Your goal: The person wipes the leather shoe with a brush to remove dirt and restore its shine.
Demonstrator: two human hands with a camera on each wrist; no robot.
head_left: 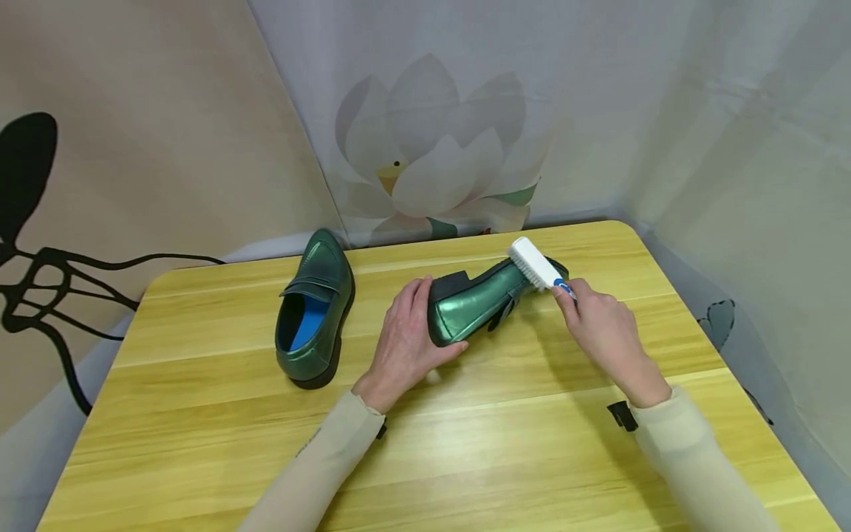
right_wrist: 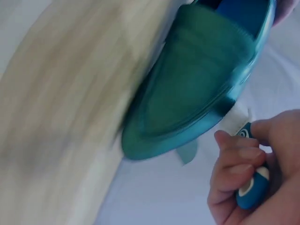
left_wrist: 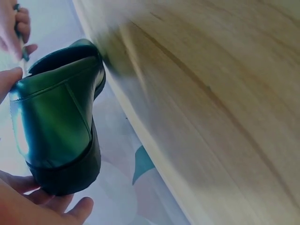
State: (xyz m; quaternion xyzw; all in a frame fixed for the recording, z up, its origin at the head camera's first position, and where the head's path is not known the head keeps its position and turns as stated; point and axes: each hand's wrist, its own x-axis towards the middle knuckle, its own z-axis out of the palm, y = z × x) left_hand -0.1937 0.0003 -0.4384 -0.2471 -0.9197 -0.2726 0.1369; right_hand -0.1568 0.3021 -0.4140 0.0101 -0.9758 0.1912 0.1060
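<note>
A green metallic loafer (head_left: 475,299) lies tipped on its side in the head view, held around the heel by my left hand (head_left: 408,332). The left wrist view shows the loafer's heel (left_wrist: 54,126) between the thumb and the fingers. My right hand (head_left: 605,332) grips the blue-and-white handle of a white brush (head_left: 535,264). Its bristles are against the side of the loafer near the toe. In the right wrist view, fingers curl around the brush handle (right_wrist: 253,190), beside the loafer's toe (right_wrist: 164,126).
A second green loafer (head_left: 315,310) with a blue insole stands upright on the wooden table (head_left: 219,399), left of my left hand. A pale curtain with a printed flower (head_left: 439,140) hangs behind the table's far edge.
</note>
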